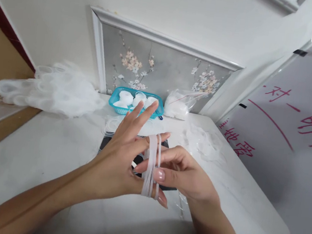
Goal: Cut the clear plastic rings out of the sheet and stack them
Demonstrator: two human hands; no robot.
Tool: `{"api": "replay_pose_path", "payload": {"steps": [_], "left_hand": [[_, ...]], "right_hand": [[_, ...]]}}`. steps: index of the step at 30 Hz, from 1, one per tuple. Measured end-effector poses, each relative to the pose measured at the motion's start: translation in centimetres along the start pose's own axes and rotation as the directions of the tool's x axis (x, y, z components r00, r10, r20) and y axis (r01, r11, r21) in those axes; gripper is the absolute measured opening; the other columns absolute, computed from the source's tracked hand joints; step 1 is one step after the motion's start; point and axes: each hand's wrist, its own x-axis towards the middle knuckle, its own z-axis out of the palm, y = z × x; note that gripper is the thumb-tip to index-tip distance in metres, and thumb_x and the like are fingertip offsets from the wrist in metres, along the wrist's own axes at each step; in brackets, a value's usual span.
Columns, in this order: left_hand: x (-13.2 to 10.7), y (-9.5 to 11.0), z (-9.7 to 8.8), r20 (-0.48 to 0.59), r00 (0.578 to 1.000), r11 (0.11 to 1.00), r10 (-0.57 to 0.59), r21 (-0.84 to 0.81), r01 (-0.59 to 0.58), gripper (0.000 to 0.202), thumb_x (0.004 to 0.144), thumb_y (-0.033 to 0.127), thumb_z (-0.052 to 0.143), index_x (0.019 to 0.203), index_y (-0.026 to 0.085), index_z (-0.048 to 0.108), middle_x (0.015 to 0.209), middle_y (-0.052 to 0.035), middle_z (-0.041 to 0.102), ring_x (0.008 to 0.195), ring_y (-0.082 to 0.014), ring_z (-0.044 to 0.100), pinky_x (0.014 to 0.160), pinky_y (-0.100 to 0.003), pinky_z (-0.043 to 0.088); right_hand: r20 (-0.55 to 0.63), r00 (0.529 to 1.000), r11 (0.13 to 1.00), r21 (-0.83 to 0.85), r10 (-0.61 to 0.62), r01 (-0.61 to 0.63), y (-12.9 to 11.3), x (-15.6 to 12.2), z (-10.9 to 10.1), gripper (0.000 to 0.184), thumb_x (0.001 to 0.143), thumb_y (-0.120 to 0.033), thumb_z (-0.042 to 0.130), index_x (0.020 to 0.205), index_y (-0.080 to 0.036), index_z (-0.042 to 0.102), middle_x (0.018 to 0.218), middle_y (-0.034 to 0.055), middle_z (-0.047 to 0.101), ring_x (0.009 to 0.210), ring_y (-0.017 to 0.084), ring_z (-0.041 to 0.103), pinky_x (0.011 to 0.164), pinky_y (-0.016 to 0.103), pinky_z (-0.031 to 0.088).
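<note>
Head view. Loops [152, 150], white: stretched round thumb and forefinger of left hand [121, 154], fingers spread. Right hand [190, 174]: thumb and forefinger pinching the strands. Beyond: basket [119, 110], blue, holding bundles [125, 98]. Hazard, judged: outer loop, near the fingertips, could slip off should left thumb and forefinger close.

The left hand [123, 149] and right hand [187, 176] cover most of a dark object [106, 140] on the worktop [52, 150]; the right edge crops the whiteboard [280, 193]
</note>
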Motion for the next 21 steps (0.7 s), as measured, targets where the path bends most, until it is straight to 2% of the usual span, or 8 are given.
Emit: {"api": "replay_pose_path", "payload": {"steps": [2, 4, 7, 10, 12, 14, 17, 21], "left_hand": [[0.0, 0.0, 0.0, -0.004, 1.0, 1.0, 0.02, -0.001, -0.02, 0.084, 0.063, 0.074, 0.076, 0.133, 0.032, 0.059, 0.165, -0.0027, 0.019, 0.151, -0.0451, 0.003, 0.119, -0.068, 0.021], [0.0, -0.1, 0.1, -0.013, 0.999, 0.999, 0.034, 0.007, -0.034, 0.083, 0.064, 0.074, 0.075, 0.134, 0.032, 0.058, 0.166, -0.0006, 0.016, 0.151, -0.0446, 0.0, 0.119, -0.067, 0.02], [0.0, -0.5, 0.1, -0.021, 0.998, 0.998, 0.061, 0.024, -0.06, 0.084, 0.065, 0.072, 0.077, 0.137, 0.037, 0.055, 0.167, 0.0039, 0.008, 0.151, -0.0439, -0.002, 0.121, -0.065, 0.015], [0.0, -0.7, 0.1, -0.028, 0.993, 0.993, 0.115, 0.03, -0.114, 0.087, 0.067, 0.07, 0.077, 0.142, 0.037, 0.05, 0.168, 0.0018, 0.002, 0.151, -0.0439, -0.001, 0.12, -0.068, 0.013], [-0.1, -0.7, 0.0, -0.023, 0.993, 0.993, 0.117, 0.034, -0.116, 0.086, 0.069, 0.069, 0.076, 0.143, 0.037, 0.048, 0.168, 0.0012, 0.002, 0.151, -0.043, -0.002, 0.119, -0.068, 0.015], [-0.1, -0.6, -0.1, -0.012, 0.995, 0.994, 0.101, 0.036, -0.1, 0.086, 0.068, 0.07, 0.076, 0.143, 0.039, 0.048, 0.168, 0.0022, 0.0, 0.152, -0.0416, -0.003, 0.12, -0.067, 0.017], [-0.1, -0.5, -0.2, -0.01, 0.996, 0.995, 0.091, 0.035, -0.091, 0.086, 0.066, 0.072, 0.075, 0.142, 0.04, 0.049, 0.167, 0.0037, -0.001, 0.152, -0.0404, -0.003, 0.121, -0.066, 0.015], [0.0, -0.3, -0.3, -0.015, 0.999, 0.998, 0.048, 0.028, -0.048, 0.085, 0.063, 0.07, 0.08, 0.138, 0.042, 0.054, 0.167, 0.0051, 0.003, 0.151, -0.044, 0.0, 0.12, -0.069, 0.016]], "right_hand": [[-0.019, 1.0, 1.0, 0.003, 0.008, -0.008, 0.0, 0.0, 0.3, 0.021, 0.084, -0.04, 0.075, 0.096, -0.023, 0.08, 0.054, -0.0041, 0.063, 0.044, 0.011, 0.06, 0.061, 0.028, 0.06], [-0.066, 0.998, 1.0, -0.019, 0.0, -0.001, -0.3, 0.1, 0.4, 0.019, 0.081, -0.041, 0.077, 0.088, -0.024, 0.08, 0.062, -0.0019, 0.068, 0.049, 0.011, 0.063, 0.059, 0.027, 0.06], [-0.152, 0.987, 0.994, -0.106, -0.048, 0.032, -0.7, 0.2, 0.4, 0.014, 0.076, -0.04, 0.082, 0.082, -0.027, 0.081, 0.095, 0.0026, 0.077, 0.083, 0.018, 0.073, 0.073, 0.028, 0.062], [-0.188, 0.974, 0.975, -0.203, -0.125, 0.086, -1.0, 0.1, 0.2, 0.008, 0.075, -0.035, 0.083, 0.082, -0.032, 0.082, 0.118, 0.0004, 0.073, 0.114, 0.022, 0.067, 0.096, 0.033, 0.057], [-0.188, 0.966, 0.956, -0.263, -0.179, 0.126, -1.1, 0.0, 0.1, 0.005, 0.077, -0.032, 0.082, 0.083, -0.034, 0.081, 0.117, -0.0006, 0.073, 0.125, 0.023, 0.061, 0.109, 0.038, 0.048], [-0.182, 0.958, 0.936, -0.314, -0.221, 0.156, -1.2, -0.2, 0.0, 0.005, 0.079, -0.031, 0.081, 0.082, -0.034, 0.081, 0.115, -0.0007, 0.074, 0.13, 0.024, 0.057, 0.116, 0.042, 0.042], [-0.19, 0.95, 0.917, -0.362, -0.248, 0.167, -1.1, -0.3, 0.0, 0.003, 0.08, -0.031, 0.081, 0.081, -0.034, 0.081, 0.116, -0.0004, 0.073, 0.134, 0.025, 0.053, 0.118, 0.045, 0.038], [-0.195, 0.941, 0.9, -0.396, -0.275, 0.181, -1.1, -0.4, -0.2, 0.001, 0.08, -0.033, 0.08, 0.08, -0.034, 0.08, 0.119, -0.001, 0.072, 0.137, 0.026, 0.05, 0.118, 0.048, 0.037]]}}
